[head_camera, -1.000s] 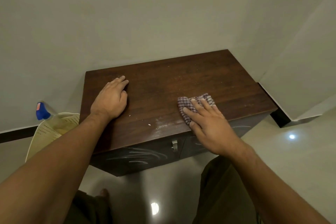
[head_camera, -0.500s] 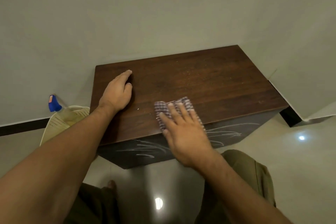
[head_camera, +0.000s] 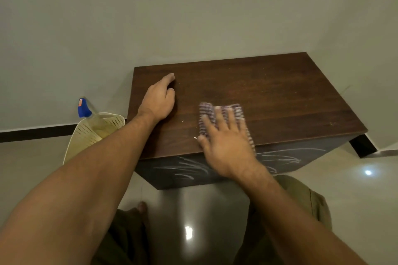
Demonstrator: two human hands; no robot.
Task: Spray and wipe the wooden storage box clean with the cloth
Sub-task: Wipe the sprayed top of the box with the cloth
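The dark wooden storage box (head_camera: 280,97) stands against the wall, its top dusty with a few white specks. My right hand (head_camera: 226,142) presses flat on a checked purple-and-white cloth (head_camera: 207,112) near the front edge of the top, fingers spread over it. My left hand (head_camera: 159,99) rests palm-down on the left part of the top, holding nothing. White chalk-like scribbles mark the box's dark front face (head_camera: 185,170). The spray bottle (head_camera: 83,108), with a blue trigger head, stands in a basket left of the box.
A cream perforated plastic basket (head_camera: 86,133) sits on the floor at the box's left side. The glossy tiled floor (head_camera: 355,189) reflects ceiling lights. A wall corner with black skirting (head_camera: 361,146) juts out to the right. My legs are below the box.
My right hand has slid the cloth leftward along the front of the top, from right of centre to the middle. My left hand has stayed planted.
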